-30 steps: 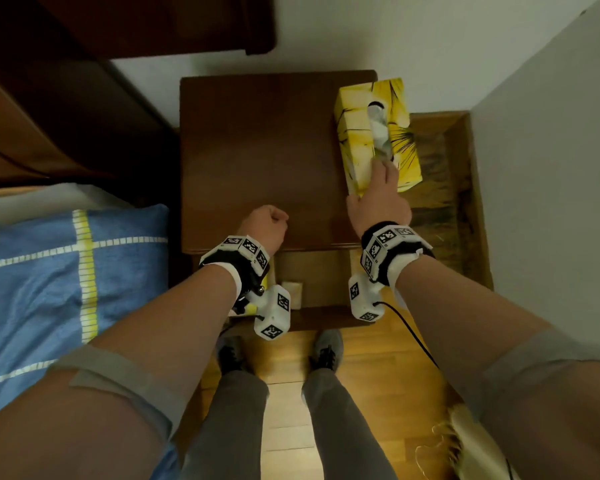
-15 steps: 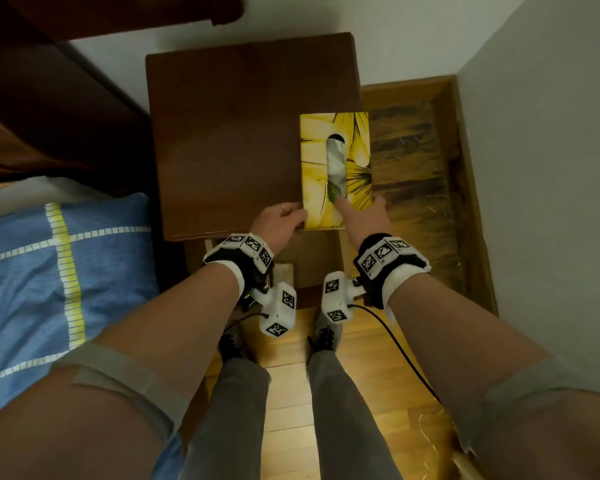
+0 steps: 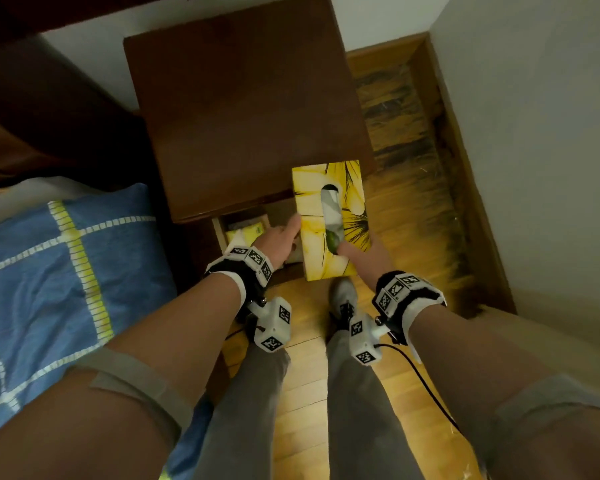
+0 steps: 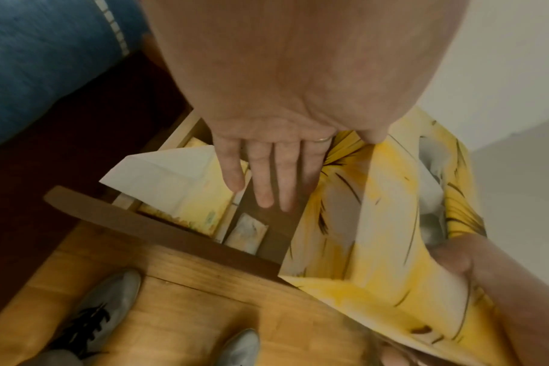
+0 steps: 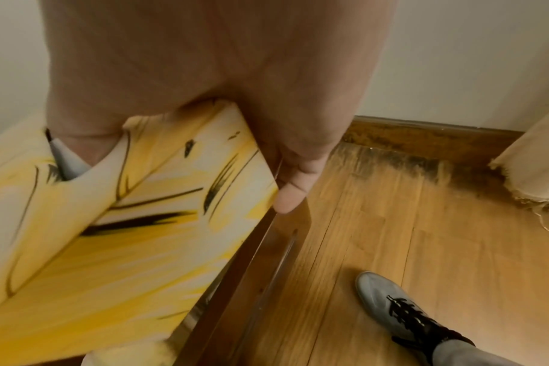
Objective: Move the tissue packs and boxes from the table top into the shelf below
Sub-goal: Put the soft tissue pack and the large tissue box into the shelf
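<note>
A yellow flower-print tissue box (image 3: 329,220) hangs in the air just off the front right corner of the brown table top (image 3: 250,116). My right hand (image 3: 359,251) grips its near end, thumb at the tissue slot and fingers (image 5: 290,190) down the right side of the box (image 5: 110,222). My left hand (image 3: 286,233) lies with straight fingers (image 4: 263,178) along the left side of the box (image 4: 361,235), its thumb touching the top edge. Below the table top, the shelf (image 4: 160,222) holds yellow and white tissue packs (image 4: 179,188).
A bed with a blue checked cover (image 3: 59,271) stands close on the left. White walls (image 3: 534,150) close in behind and on the right. My grey shoes (image 5: 389,299) stand on the wooden floor (image 3: 413,220) in front of the table.
The tissue box has come off the back right of the table top toward me, past the front edge. My left hand has uncurled from a fist and now lies against its left side.
</note>
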{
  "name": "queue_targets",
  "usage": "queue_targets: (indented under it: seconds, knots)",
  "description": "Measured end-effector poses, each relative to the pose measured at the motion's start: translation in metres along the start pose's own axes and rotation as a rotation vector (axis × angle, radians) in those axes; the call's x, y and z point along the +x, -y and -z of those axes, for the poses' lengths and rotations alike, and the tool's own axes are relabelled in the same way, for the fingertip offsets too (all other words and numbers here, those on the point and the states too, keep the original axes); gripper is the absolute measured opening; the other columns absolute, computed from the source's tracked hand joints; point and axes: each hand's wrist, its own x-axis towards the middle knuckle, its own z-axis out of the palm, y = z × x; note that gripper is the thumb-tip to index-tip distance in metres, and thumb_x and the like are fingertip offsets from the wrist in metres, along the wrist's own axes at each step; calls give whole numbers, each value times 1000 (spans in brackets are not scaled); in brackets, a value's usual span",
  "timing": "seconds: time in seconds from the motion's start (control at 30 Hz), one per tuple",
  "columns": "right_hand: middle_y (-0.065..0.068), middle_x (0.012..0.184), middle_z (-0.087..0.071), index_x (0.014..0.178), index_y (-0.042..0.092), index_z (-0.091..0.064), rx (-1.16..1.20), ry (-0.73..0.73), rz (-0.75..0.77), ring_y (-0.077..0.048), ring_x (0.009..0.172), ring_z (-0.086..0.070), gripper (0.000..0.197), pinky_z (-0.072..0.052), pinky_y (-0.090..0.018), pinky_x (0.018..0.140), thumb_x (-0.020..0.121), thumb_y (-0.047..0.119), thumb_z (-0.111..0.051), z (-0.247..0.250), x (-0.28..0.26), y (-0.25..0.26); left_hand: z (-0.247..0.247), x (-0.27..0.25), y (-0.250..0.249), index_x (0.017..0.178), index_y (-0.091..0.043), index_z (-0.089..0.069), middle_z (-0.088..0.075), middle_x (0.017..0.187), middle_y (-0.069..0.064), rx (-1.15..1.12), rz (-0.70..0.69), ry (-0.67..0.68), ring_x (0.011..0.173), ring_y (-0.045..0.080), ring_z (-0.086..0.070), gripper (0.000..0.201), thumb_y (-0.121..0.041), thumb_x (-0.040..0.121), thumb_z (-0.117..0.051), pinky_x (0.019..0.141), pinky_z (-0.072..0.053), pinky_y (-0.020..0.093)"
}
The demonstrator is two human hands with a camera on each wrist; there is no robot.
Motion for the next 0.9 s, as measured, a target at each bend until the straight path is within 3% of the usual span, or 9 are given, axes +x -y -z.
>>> queue_targets:
  seconds: [0.1, 0.17, 0.27, 0.4, 0.53, 0.63, 0.7, 0.77, 0.9]
  knots:
    - [-11, 157, -31, 156, 22, -15, -23, 39, -70, -35, 134, -44, 118, -47, -56, 100, 59, 67, -63, 0, -9, -1, -4, -2, 13, 93, -8, -62, -65, 93, 10, 37, -14, -12, 86, 25, -64, 86, -77, 85, -13, 94, -48, 45]
    - [-12, 157, -31, 156, 21, -16, -102, 86, -119, -36, 132, -45, 108, -49, -54, 98, 70, 63, -65, 2, -12, -1, -5, -7, 19, 112, -7, -64, -71, 107, 13, -30, 26, 31, 91, 28, -68, 94, -81, 79, -16, 97, -48, 48]
    - [-11, 153, -38, 154, 23, -24, -187, 155, -177, -35, 124, -51, 100, -55, -47, 89, 73, 58, -70, 4, -15, -1, -8, -16, 25, 132, -10, -52, -66, 122, 12, -103, 99, 133, 103, 30, -66, 78, -71, 91, -25, 96, -45, 41]
    - [-10, 154, -34, 154, 20, -23, -195, 130, -238, -35, 120, -52, 106, -54, -50, 92, 69, 62, -71, -3, -2, 9, -19, -2, 50, 126, -12, -59, -65, 127, 9, -171, 39, 146, 110, 31, -65, 71, -66, 83, -43, 104, -43, 51]
    - [-11, 149, -43, 152, 21, -29, -141, 20, -236, -38, 123, -51, 115, -51, -53, 94, 58, 72, -69, -15, 24, 25, -17, 0, 47, 146, -25, -39, -59, 130, -4, -236, -7, 146, 108, 24, -63, 47, -37, 101, -42, 93, -45, 33]
    - [-12, 136, -55, 148, 20, -35, -52, -99, -197, -40, 113, -58, 109, -51, -55, 92, 58, 71, -67, -26, 47, 36, -32, 29, 55, 148, -32, -35, -62, 133, 2, -269, -36, 117, 114, 23, -61, 59, -41, 92, -48, 103, -45, 41]
    - [-11, 128, -59, 146, 20, -36, -51, -152, -192, -39, 105, -63, 98, -52, -53, 91, 65, 69, -63, -33, 59, 39, -38, 40, 55, 145, -25, -43, -60, 136, 5, -219, -42, 119, 122, 26, -57, 60, -39, 87, -50, 108, -42, 39]
    - [-13, 127, -59, 147, 19, -34, -78, -198, -183, -38, 105, -64, 93, -51, -52, 92, 71, 67, -56, -38, 70, 40, -40, 49, 51, 142, -12, -46, -57, 136, 8, -218, -57, 140, 123, 26, -54, 45, -10, 97, -44, 96, -43, 23]
    - [-10, 131, -57, 146, 18, -37, -123, -256, -123, -35, 115, -57, 89, -47, -50, 96, 73, 68, -53, -36, 78, 31, -58, 91, 70, 136, -24, -53, -57, 136, 11, -280, -46, 82, 123, 35, -55, 57, -16, 80, -48, 109, -41, 48]
